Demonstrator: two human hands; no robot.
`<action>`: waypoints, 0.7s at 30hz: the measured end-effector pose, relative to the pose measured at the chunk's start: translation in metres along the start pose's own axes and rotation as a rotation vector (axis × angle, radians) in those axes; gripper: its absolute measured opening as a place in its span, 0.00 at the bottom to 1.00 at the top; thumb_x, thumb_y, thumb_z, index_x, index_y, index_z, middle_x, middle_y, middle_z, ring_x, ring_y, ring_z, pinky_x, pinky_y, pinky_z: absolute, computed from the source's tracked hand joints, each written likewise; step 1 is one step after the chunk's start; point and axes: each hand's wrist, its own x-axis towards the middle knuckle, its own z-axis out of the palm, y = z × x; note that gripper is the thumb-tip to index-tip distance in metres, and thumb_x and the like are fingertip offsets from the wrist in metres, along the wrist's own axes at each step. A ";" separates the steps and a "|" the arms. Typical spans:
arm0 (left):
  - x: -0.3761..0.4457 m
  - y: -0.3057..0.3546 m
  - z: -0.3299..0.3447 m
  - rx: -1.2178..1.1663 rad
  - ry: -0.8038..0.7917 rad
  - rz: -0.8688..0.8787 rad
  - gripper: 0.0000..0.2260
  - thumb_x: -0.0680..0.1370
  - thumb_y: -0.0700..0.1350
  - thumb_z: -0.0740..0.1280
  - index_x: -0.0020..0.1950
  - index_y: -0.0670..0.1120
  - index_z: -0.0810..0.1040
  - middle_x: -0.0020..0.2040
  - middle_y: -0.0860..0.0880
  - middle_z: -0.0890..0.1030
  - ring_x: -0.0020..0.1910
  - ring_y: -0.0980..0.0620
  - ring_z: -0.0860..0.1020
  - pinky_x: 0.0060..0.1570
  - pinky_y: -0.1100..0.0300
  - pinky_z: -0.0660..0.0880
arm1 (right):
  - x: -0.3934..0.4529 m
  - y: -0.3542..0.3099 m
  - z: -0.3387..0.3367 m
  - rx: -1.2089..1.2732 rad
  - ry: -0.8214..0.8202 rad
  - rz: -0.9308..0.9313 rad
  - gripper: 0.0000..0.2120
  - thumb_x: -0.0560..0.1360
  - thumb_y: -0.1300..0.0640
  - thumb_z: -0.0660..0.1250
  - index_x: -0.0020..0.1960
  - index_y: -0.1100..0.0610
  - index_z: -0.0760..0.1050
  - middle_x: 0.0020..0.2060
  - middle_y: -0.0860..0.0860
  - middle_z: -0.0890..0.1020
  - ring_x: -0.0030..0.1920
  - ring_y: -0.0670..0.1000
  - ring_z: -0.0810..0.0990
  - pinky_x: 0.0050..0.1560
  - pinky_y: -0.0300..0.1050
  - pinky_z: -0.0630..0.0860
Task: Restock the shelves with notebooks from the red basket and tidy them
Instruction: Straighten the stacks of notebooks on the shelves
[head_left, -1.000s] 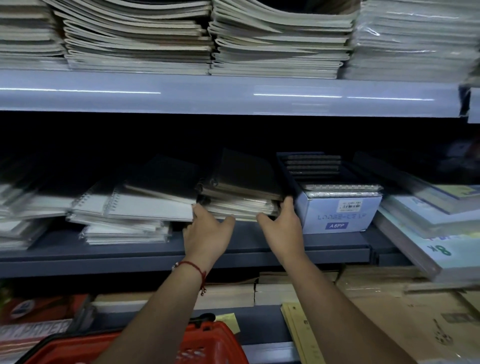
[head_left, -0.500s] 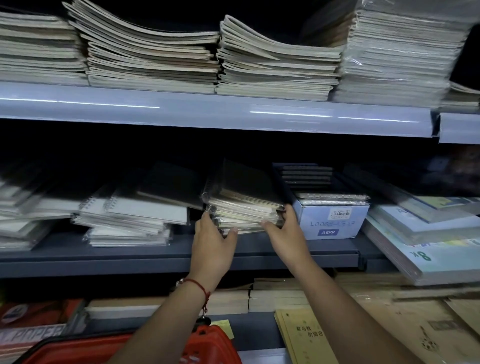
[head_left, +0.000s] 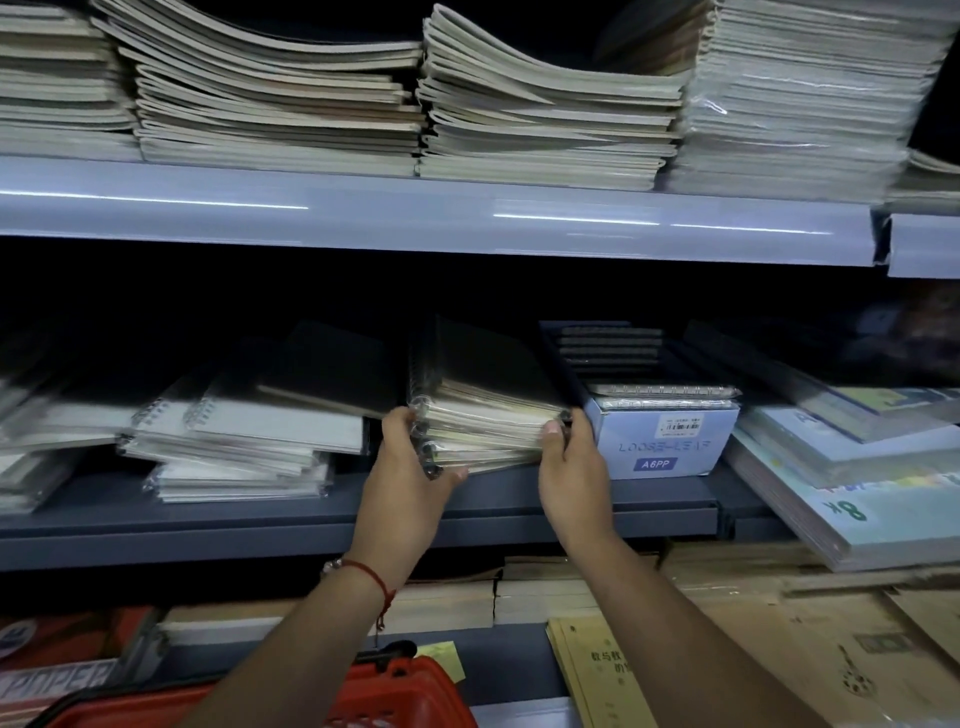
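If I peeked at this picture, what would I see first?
Two hands, the left hand and right hand, gripping a stack of spiral notebooks on the middle shelf. Right beside it stands a blue box marked A6PP, and a red basket peeks in at the bottom.

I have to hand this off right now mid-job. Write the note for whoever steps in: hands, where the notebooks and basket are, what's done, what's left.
Left hand: grips the ring-bound left edge of the spiral notebook stack on the middle shelf.
Right hand: holds the stack's right front corner, beside the blue A6PP box.
Stack: front edge tilted up off the shelf, not yet squared.
Red basket: low in view, below the arms; contents hidden.
Done: this stack is on the shelf.
Left: set it flat and aligned, straighten the skewed white notebook piles to its left, then check the basket for more.
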 end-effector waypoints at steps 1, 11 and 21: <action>0.004 -0.002 -0.003 0.076 -0.010 0.024 0.34 0.74 0.46 0.76 0.72 0.51 0.59 0.59 0.58 0.71 0.55 0.56 0.74 0.52 0.60 0.73 | -0.001 -0.001 0.000 -0.009 0.000 -0.009 0.22 0.84 0.46 0.52 0.75 0.54 0.62 0.50 0.51 0.80 0.50 0.53 0.77 0.47 0.43 0.68; 0.017 0.000 0.001 0.082 0.013 -0.069 0.27 0.78 0.50 0.71 0.68 0.48 0.58 0.56 0.45 0.80 0.45 0.48 0.80 0.43 0.50 0.80 | -0.007 -0.002 0.009 -0.130 0.117 -0.024 0.21 0.84 0.48 0.56 0.75 0.53 0.66 0.52 0.51 0.83 0.52 0.52 0.81 0.45 0.41 0.71; 0.016 0.003 0.019 -0.085 0.199 -0.056 0.23 0.78 0.60 0.67 0.66 0.50 0.66 0.62 0.50 0.76 0.60 0.48 0.76 0.51 0.54 0.75 | -0.008 -0.001 0.011 -0.250 0.055 -0.047 0.28 0.81 0.43 0.60 0.77 0.52 0.60 0.63 0.51 0.79 0.61 0.54 0.79 0.55 0.45 0.75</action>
